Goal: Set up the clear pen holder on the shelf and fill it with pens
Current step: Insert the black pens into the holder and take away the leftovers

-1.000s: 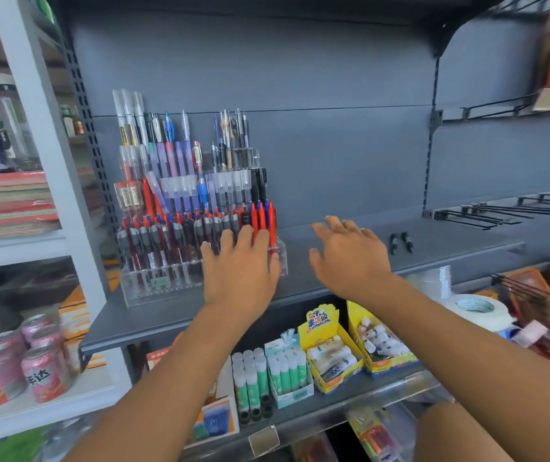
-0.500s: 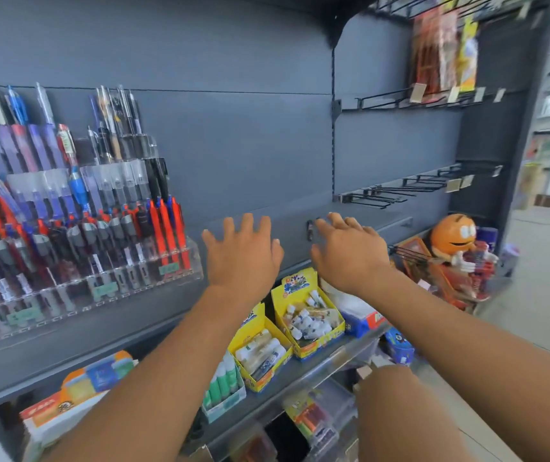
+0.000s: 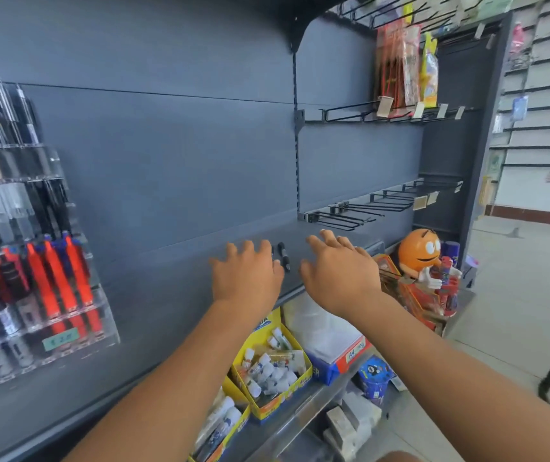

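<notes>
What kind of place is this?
Probably a stationery shop: a clear tiered plastic pen holder packed with pens, a yellow cardboard box of glue bottles, and black wire display hooks.

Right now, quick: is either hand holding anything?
Left hand: open, fingers spread, holding nothing.
Right hand: open, fingers spread, holding nothing.

the pen holder (image 3: 102, 316) runs off the left edge (its pens (image 3: 45, 285) blurred).
</notes>
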The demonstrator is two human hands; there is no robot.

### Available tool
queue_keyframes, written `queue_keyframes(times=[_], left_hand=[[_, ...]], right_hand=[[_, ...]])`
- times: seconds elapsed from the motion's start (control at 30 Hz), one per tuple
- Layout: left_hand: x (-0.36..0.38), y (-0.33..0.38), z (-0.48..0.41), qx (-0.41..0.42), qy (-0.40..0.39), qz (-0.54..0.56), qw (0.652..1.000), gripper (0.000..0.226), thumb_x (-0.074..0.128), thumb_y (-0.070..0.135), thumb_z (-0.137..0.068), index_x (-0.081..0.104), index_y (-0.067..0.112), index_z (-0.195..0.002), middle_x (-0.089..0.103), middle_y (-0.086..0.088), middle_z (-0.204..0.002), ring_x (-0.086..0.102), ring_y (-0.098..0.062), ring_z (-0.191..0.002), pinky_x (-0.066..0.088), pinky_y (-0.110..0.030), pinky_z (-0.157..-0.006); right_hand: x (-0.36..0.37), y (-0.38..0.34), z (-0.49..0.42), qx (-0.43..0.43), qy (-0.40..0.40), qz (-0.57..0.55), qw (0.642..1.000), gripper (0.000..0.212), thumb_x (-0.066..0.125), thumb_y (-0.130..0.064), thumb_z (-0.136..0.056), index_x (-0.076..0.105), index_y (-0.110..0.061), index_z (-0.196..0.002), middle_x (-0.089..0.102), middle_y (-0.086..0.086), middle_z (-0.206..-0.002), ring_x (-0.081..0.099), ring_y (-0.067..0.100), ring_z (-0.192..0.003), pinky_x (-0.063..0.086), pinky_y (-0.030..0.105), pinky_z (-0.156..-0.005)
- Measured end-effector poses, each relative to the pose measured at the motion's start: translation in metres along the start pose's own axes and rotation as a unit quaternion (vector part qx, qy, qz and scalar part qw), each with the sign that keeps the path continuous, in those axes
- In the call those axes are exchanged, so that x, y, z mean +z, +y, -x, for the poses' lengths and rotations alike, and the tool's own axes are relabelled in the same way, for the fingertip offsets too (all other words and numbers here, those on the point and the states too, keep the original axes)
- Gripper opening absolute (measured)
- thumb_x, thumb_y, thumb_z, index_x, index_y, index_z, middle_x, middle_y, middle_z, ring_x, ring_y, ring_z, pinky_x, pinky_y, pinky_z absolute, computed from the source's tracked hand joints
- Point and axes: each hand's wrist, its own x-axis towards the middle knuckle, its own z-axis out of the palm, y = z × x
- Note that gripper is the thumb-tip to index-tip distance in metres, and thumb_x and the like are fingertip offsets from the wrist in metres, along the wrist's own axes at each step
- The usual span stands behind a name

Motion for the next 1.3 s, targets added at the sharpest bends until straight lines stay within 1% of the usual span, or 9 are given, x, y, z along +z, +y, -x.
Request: queue_keyframes(times=[0.1,0.37,0.43,0.57,0.67,0.73,0.83,1.1,1.3], left_hand=[[0.012,0.009,-0.027,-0.033,-0.029,0.030,0.999,0.037,0.033,0.043,-0.101,0.054,0.017,-0.117,0.061,-0.010,-0.120,0.048,-0.034,-0.118,0.042,-0.042,-0.085],[0.043,0.029,-0.090,-0.089,-0.140,0.046,0.985,0.065,0.039,0.070,-0.091,0.060,0.017,-0.122,0.058,-0.011,-0.131,0.049,-0.035,-0.124,0.042,-0.039,-0.092],[0.043,0.032,-0.097,-0.081,-0.128,0.046,0.987,0.052,0.049,0.059,-0.092,0.061,0.017,-0.120,0.059,-0.010,-0.130,0.052,-0.034,-0.122,0.044,-0.038,-0.090],[0.039,0.036,-0.105,-0.073,-0.129,0.067,0.987,0.014,0.057,0.021,-0.091,0.061,0.014,-0.103,0.063,-0.010,-0.120,0.060,-0.031,-0.108,0.045,-0.034,-0.077],[0.037,0.034,-0.105,-0.069,-0.159,0.081,0.981,0.016,0.059,0.024,-0.088,0.060,0.010,-0.095,0.066,-0.009,-0.103,0.059,-0.029,-0.089,0.044,-0.031,-0.070],[0.036,0.033,-0.106,-0.068,-0.174,0.079,0.979,0.022,0.057,0.023,-0.086,0.060,0.008,-0.102,0.065,-0.012,-0.110,0.061,-0.031,-0.099,0.049,-0.032,-0.077],[0.035,0.030,-0.102,-0.073,-0.163,0.090,0.980,0.014,0.052,0.024,-0.088,0.053,0.012,-0.093,0.061,-0.014,-0.120,0.059,-0.033,-0.108,0.048,-0.033,-0.084],[0.031,0.021,-0.084,-0.111,-0.092,0.229,0.963,0.006,0.049,0.016,-0.083,0.052,0.012,-0.085,0.054,-0.005,-0.081,0.054,-0.032,-0.082,0.040,-0.030,-0.067],[0.015,0.049,-0.068,-0.057,-0.025,0.348,0.936,0.014,0.053,0.026,-0.082,0.046,0.015,-0.078,0.056,-0.006,-0.081,0.053,-0.032,-0.076,0.030,-0.030,-0.053]], right_hand=[[0.009,0.007,-0.013,-0.004,0.010,-0.016,1.000,0.047,0.034,-0.040,-0.100,0.039,-0.019,-0.143,0.038,0.001,-0.150,0.039,0.025,-0.134,0.036,0.042,-0.105],[0.030,0.027,-0.029,0.001,0.039,-0.055,0.998,0.048,0.035,-0.036,-0.100,0.037,-0.021,-0.146,0.047,-0.003,-0.143,0.047,0.023,-0.128,0.041,0.037,-0.096],[0.033,0.032,-0.028,0.012,0.051,-0.059,0.997,0.049,0.037,-0.034,-0.100,0.036,-0.022,-0.147,0.049,-0.003,-0.141,0.050,0.022,-0.125,0.042,0.036,-0.091],[0.034,0.039,-0.026,0.023,0.059,-0.060,0.996,0.047,0.037,-0.033,-0.100,0.036,-0.023,-0.146,0.052,-0.003,-0.137,0.053,0.022,-0.121,0.042,0.034,-0.087],[0.032,0.041,-0.024,0.025,0.062,-0.062,0.996,0.047,0.037,-0.033,-0.100,0.036,-0.023,-0.146,0.053,-0.002,-0.136,0.054,0.022,-0.119,0.042,0.034,-0.087],[0.031,0.041,-0.023,0.025,0.068,-0.064,0.995,0.046,0.038,-0.033,-0.100,0.037,-0.023,-0.145,0.053,-0.002,-0.135,0.055,0.023,-0.117,0.042,0.034,-0.085],[0.031,0.041,-0.023,0.020,0.070,-0.067,0.995,0.046,0.037,-0.031,-0.099,0.036,-0.022,-0.144,0.052,-0.003,-0.136,0.054,0.023,-0.118,0.040,0.033,-0.083],[0.023,0.044,-0.022,0.015,0.039,-0.021,0.999,0.045,0.033,-0.035,-0.101,0.036,-0.017,-0.142,0.043,0.001,-0.143,0.044,0.022,-0.129,0.041,0.037,-0.095],[0.015,0.068,-0.005,0.049,0.026,0.011,0.998,0.048,0.033,-0.038,-0.100,0.037,-0.016,-0.142,0.044,0.003,-0.142,0.041,0.026,-0.131,0.038,0.042,-0.104]])
